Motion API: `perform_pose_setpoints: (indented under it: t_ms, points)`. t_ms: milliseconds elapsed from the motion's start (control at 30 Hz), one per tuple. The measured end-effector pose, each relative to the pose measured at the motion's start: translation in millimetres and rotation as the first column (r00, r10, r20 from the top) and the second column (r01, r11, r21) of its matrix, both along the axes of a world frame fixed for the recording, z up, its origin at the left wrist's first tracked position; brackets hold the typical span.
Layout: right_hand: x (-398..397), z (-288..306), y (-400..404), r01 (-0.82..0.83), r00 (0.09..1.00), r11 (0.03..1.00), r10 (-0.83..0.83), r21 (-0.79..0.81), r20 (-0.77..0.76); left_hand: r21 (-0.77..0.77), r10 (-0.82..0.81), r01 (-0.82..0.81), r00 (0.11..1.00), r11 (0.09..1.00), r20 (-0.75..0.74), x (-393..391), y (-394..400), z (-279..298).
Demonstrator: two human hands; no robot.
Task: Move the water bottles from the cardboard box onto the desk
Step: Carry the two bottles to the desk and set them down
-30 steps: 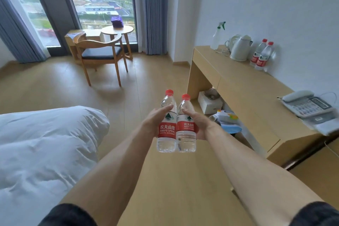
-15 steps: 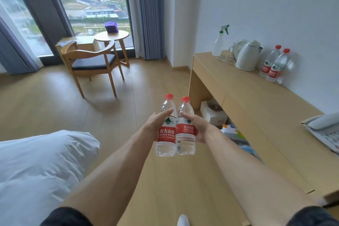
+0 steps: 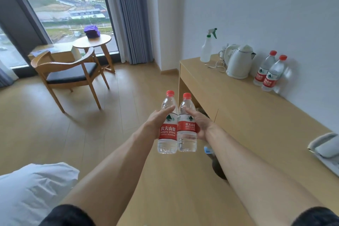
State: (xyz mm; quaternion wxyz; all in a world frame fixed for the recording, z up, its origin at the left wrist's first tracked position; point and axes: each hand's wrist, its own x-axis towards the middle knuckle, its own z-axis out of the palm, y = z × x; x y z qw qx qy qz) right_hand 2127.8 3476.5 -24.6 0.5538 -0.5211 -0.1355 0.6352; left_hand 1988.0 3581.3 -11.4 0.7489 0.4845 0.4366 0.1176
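Observation:
My left hand (image 3: 157, 121) grips a clear water bottle with a red cap and red label (image 3: 167, 134), held upright in the air above the floor. Touching it on the right is a second such bottle (image 3: 187, 134), gripped by my right hand (image 3: 200, 124). Both hang just left of the long wooden desk (image 3: 247, 115). Two more red-capped water bottles (image 3: 266, 71) stand on the desk by the wall. The cardboard box is not in view.
On the desk stand a white kettle (image 3: 239, 62), a spray bottle (image 3: 207, 47) and, at the right edge, a telephone (image 3: 326, 147). A wooden chair (image 3: 71, 71) and a round table (image 3: 93, 42) are by the window. White bedding (image 3: 31, 189) lies at lower left.
The view has moved forward toward the desk and turned left; the desk's bottles and kettle look nearer. Both hands still hold the two bottles side by side in front of me.

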Motion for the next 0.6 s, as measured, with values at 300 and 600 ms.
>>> perform_pose_setpoints:
  t_ms: [300, 600]
  points:
    - [97, -10, 47, 0.179, 0.983, 0.984, -0.179, 0.015, 0.032, 0.022, -0.184, 0.184, 0.982, 0.983, 0.040, 116, 74, -15]
    - [186, -5, 116, 0.469, 0.881, 0.883, -0.464, -0.030, 0.096, 0.086, -0.432, 0.430, 0.902, 0.899, 0.005, 247, 169, -8]
